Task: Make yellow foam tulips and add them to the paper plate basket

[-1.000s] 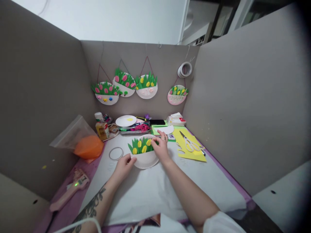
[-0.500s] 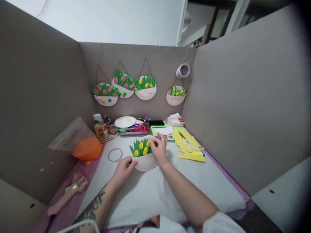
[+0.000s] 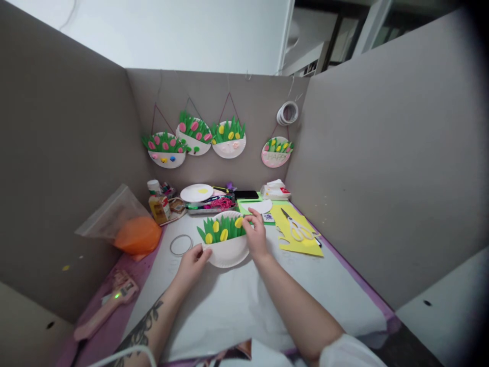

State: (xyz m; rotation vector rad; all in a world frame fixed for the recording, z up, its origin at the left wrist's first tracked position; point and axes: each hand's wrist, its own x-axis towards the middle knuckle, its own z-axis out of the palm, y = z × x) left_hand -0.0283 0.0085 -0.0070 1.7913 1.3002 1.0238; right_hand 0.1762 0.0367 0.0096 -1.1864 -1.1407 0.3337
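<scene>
The paper-plate basket (image 3: 228, 254) was located at the middle of the surface (image 3: 229, 306), in front of the tray (image 3: 211, 208). Its body consisted of white paper plate with a crimped rim: a smooth half-disc pocket formed the front, over a rounded back. Pointed green paper leaves (image 3: 206, 228) rose from the pocket, with yellow oval paper petals (image 3: 223, 234) set among them. A white sheet, slightly wrinkled, covered the surface. Thin round rings (image 3: 181, 245) lay flat to the left; white-handled scissors (image 3: 300, 230) rested on cut yellow paper (image 3: 301, 247) to the right.

The left hand (image 3: 195, 259) was nearly closed, thumb and fingers pinching the pocket's left corner. The right hand (image 3: 255, 229) pinched the basket's right side beside the rightmost petal, remaining fingers loosely extended; the exact part between its fingertips was hidden.
</scene>
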